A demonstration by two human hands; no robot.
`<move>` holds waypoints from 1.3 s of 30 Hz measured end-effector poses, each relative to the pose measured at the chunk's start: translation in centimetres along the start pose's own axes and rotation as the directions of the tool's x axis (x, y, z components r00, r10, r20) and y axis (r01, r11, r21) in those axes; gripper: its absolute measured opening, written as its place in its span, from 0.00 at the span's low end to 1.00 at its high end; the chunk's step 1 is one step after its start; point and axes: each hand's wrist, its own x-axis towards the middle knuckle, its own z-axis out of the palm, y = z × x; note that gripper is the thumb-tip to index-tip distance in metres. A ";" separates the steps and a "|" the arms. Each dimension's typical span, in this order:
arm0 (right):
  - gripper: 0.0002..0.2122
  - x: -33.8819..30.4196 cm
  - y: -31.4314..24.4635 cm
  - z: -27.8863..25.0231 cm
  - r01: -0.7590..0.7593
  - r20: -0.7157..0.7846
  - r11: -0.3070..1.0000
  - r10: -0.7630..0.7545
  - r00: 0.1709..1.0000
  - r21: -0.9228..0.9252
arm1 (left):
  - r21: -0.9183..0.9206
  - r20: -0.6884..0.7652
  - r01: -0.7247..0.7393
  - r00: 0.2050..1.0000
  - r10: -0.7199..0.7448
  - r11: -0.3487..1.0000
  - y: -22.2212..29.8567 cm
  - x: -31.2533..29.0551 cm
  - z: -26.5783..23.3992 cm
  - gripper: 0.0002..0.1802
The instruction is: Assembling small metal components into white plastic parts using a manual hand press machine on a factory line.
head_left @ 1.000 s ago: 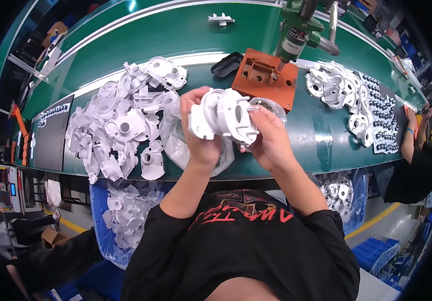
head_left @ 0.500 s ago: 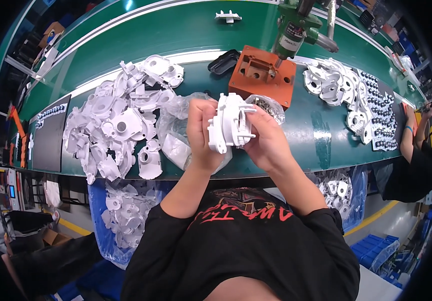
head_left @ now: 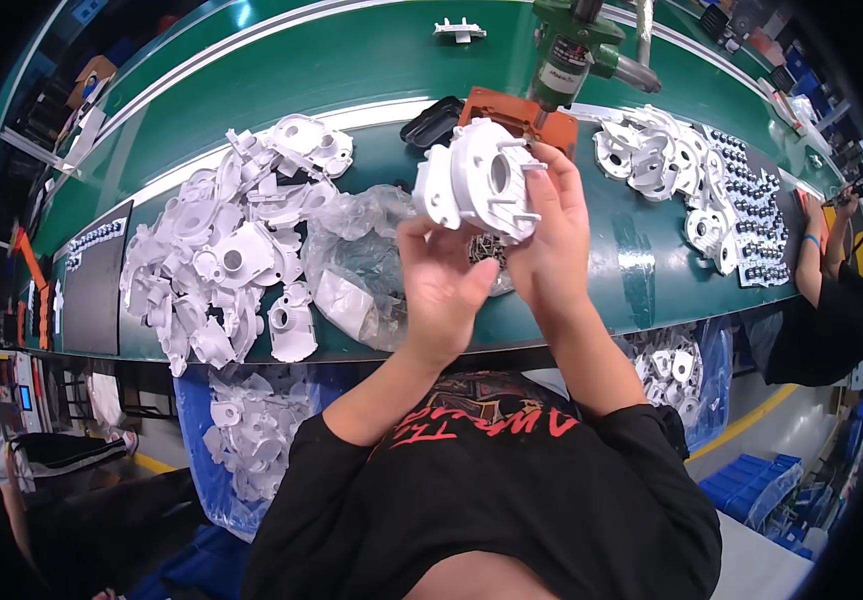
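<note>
Pinching the white plastic housing (head_left: 473, 180) edgewise, the right grip (head_left: 554, 240) held; the left grip (head_left: 443, 295) spread unclenched below. It looked light, stiff, best rim-held!

A black T-shirt (head_left: 471, 500) with elbow-length sleeves (head_left: 316, 485) bears red lettering (head_left: 548, 424) across its chest.

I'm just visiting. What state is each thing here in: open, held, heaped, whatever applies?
Right hand: closed on the white part
Left hand: open, thumb spread away
White part: held up, tilted
Left pile: jumbled heap
Right pile: parts overlapping
Plastic bag: crumpled
Small metal pieces: heaped, partly hidden
Orange block: partly hidden
Green machine: cannot tell whether running
Left blue-lined bin: open, holding white parts
</note>
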 end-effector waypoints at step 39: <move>0.06 -0.3 -2.4 -5.4 0.635 0.628 -0.187 0.105 0.771 -0.749 | 0.557 0.790 -0.825 0.492 -0.366 0.094 -8.3 15.7 -7.3 0.06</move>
